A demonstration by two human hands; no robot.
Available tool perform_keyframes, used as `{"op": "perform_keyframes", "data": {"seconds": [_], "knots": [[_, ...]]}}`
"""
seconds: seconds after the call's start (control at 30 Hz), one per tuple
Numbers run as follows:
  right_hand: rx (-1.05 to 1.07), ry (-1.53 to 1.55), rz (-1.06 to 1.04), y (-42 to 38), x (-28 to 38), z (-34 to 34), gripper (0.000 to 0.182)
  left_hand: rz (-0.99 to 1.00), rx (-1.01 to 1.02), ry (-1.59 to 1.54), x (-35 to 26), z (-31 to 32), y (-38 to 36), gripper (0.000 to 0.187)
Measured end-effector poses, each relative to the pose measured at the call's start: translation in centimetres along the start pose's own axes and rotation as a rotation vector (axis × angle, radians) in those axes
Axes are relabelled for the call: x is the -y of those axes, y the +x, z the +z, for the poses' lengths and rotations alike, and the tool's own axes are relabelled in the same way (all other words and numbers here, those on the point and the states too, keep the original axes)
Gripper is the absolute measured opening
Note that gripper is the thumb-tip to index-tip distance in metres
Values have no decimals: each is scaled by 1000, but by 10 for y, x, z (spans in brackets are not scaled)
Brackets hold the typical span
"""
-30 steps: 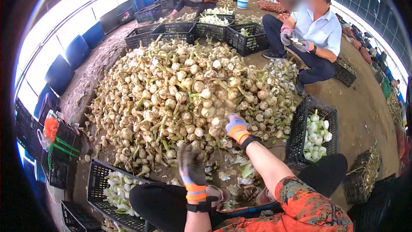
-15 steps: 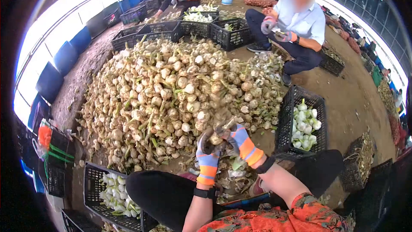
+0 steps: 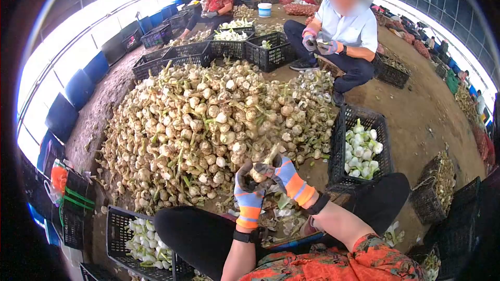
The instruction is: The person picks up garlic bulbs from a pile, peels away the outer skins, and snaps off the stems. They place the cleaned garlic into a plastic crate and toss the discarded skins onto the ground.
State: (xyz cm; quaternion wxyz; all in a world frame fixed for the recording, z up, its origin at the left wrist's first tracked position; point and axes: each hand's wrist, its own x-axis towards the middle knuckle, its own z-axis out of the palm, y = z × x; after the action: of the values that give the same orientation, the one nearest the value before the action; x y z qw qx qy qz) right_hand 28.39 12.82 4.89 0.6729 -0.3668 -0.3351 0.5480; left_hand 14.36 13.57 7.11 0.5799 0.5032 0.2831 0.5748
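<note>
Both hands wear striped orange and blue gloves with dark fingers and meet low in the middle of the view. My left hand is closed round a garlic bulb, at its left side. My right hand pinches the same bulb from the right, near its stem, which points up and right. The fingers hide part of the bulb. Just beyond my hands rises a large heap of unpeeled garlic. Loose peelings lie below them, between my knees.
Black crates of peeled white garlic stand at right and lower left. A person in a light blue shirt squats beyond the heap; another in red sits farther back. More crates line the heap's far side.
The view has shifted slightly, so the heap and crates sit a little differently. The garlic stem between my hands now points more steeply upward. Both hands still hold the bulb.
</note>
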Motion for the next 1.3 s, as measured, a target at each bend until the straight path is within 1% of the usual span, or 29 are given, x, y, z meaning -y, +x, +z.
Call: {"op": "perform_keyframes", "data": {"seconds": [0.03,0.07,0.1,0.17,0.23,0.27,0.3,0.33,0.37,0.4,0.43,0.47,0.57,0.67,0.7,0.73,0.77,0.8,0.87,0.9,0.97,1.03,1.07,1.1,1.13,1.17,1.23,1.27,1.3], "knots": [[-58,-9,34,0,4,5,52,2,2,1,0,-1,-1,66],[-66,91,71,-5,7,9,56,-29,-14,-59,0,-3,-2,61],[-66,91,70,-8,12,12,56,-61,-29,-120,0,-5,-2,56],[-25,76,153,-12,22,12,53,-47,-17,-99,-4,-4,-2,59],[-6,98,151,-17,27,15,50,43,18,-18,-8,-2,-3,60],[15,122,150,-18,29,16,48,42,21,-20,-5,-2,-2,60],[14,120,149,-16,30,18,48,106,22,54,1,-3,-1,60],[27,44,74,-14,29,23,47,166,21,129,2,-2,-2,59],[41,-30,1,-14,27,26,46,163,20,129,2,-3,-3,59],[55,3,-54,-11,19,21,45,110,12,88,1,-3,-3,59],[57,3,-54,-9,13,17,45,58,3,47,-4,-3,-2,59],[55,14,-48,-7,7,13,45,-45,-22,-173,-11,-2,-1,59],[85,76,13,-14,17,17,43,38,39,-72,-16,-4,-2,58],[106,31,43,-14,19,5,42,44,40,-93,-4,-8,-1,57],[51,-38,125,-13,23,3,42,45,42,-93,-1,-9,-1,57],[-4,-106,208,-14,25,2,47,-23,31,-126,-7,-8,-1,57],[-4,-104,208,-16,21,-4,47,-90,20,-157,-12,-8,-2,58],[-45,-302,32,-20,16,-12,47,-91,21,-156,-18,-7,-4,58],[20,-519,-111,-22,31,-3,46,-324,46,-413,-36,-3,-7,57],[41,-623,-188,-22,39,2,46,-325,48,-412,-34,-3,-7,57],[92,-382,-24,-22,44,6,45,-332,69,-499,-26,-5,-4,58],[78,-419,-45,-24,50,11,45,-334,80,-540,-23,-6,-5,60],[64,-457,-67,-24,52,13,45,-340,98,-520,-23,-5,-5,57],[64,-455,-69,-20,36,1,45,-346,116,-499,-23,-5,-5,55],[10,-617,-147,-12,5,-21,44,-251,120,-306,-21,-6,-4,50],[-46,-778,-224,-8,-17,-37,43,-253,121,-305,-12,-6,-4,50],[-108,-792,-207,-18,-10,-27,40,-100,73,-54,10,-7,-6,45],[-135,-538,-79,-29,25,2,36,-452,49,-173,-27,-2,-7,41],[-162,-279,45,-33,45,19,32,-508,160,-194,-50,-4,-5,41]]}}
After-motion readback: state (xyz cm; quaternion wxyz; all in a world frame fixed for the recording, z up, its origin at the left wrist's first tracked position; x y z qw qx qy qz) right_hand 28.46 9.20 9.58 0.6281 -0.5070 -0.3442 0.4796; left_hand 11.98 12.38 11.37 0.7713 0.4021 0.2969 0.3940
